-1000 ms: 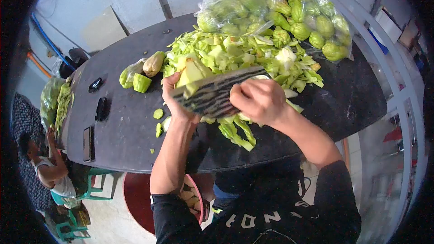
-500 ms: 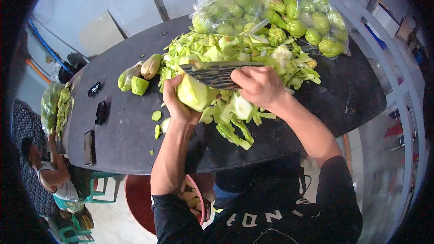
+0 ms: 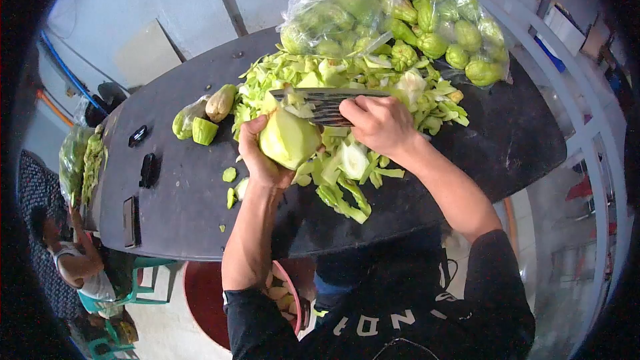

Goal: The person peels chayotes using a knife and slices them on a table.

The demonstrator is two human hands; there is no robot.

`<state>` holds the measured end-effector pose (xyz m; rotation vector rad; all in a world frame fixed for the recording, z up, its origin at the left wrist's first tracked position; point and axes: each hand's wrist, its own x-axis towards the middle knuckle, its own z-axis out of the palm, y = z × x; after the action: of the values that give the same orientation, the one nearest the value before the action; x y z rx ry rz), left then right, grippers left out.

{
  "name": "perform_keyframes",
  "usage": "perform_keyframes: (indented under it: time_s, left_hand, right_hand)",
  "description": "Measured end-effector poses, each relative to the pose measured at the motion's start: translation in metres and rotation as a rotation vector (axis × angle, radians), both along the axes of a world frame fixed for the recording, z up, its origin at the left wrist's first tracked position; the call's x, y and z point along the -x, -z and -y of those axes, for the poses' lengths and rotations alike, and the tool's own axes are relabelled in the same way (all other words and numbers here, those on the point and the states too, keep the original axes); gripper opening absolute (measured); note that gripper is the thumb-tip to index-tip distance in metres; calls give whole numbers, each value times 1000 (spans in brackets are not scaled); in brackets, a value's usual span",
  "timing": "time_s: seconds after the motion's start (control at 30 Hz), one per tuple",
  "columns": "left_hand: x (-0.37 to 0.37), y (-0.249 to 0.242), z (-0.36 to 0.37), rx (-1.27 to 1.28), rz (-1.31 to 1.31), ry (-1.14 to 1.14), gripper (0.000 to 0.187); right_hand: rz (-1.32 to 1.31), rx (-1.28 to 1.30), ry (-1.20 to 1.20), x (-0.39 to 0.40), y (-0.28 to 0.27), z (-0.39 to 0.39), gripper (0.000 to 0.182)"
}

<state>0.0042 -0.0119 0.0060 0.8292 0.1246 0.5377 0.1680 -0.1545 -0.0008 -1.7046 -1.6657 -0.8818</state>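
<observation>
My left hand (image 3: 263,155) is wrapped round a pale green peeled chayote (image 3: 288,140), holding it above the table. In my right hand (image 3: 383,123) is a knife with a broad, dark-patterned blade (image 3: 327,106). The blade lies across the top of the chayote, with bits of pale peel on it near the tip. Beneath and behind both hands spreads a heap of green peelings (image 3: 272,75). To the left of my left hand sit a cut green chayote piece (image 3: 205,131) and a brownish chayote (image 3: 221,103).
A clear plastic bag of whole chayotes (image 3: 481,71) stands at the back of the dark table (image 3: 180,207). Small black objects (image 3: 148,169) lie on its left side. Below the front edge is a red tub (image 3: 203,300). Another person (image 3: 83,270) sits at far left.
The chayote in my left hand has turned slightly, and the knife has shifted a little rightward along it. The peel on the blade shows more now. The view has moved slightly.
</observation>
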Motion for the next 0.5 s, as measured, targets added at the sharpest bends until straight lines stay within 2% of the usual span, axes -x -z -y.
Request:
perform_keyframes:
  time_s: [0.07, 0.13, 0.2, 0.27, 0.33, 0.37, 0.4, 0.47, 0.5]
  left_hand:
    - [0, -1, 4, 4, -86, -29, 64]
    - [2, 2, 2, 21, -59, 11, 65]
    - [2, 0, 0, 41, 1, 51, 67]
    - [-1, 1, -4, -5, 114, 108, 66]
    - [-4, -8, 1, 151, 60, -37, 61]
    - [-1, -7, -3, 242, 102, -2, 56]
    - [-3, -2, -7, 241, 101, -11, 56]
    - [-9, 7, -15, 292, 4, -260, 61]
    - [-6, 6, -13, 319, 60, -91, 59]
  right_hand:
    - [1, 22, 21, -4, 2, -1, 14]
    - [-18, 44, 46, -5, 6, -2, 10]
    - [-179, 98, 144, -13, 5, -3, 19]
    - [-209, 130, 142, -17, 5, 1, 20]
    - [-200, 57, 104, -13, 6, 2, 20]
    - [-204, 61, 96, -9, 7, 2, 20]
    - [-121, 21, 30, -4, 3, 2, 17]
    - [45, -40, -57, 11, -7, 5, 11]
    - [84, -52, -99, 17, -8, 5, 10]
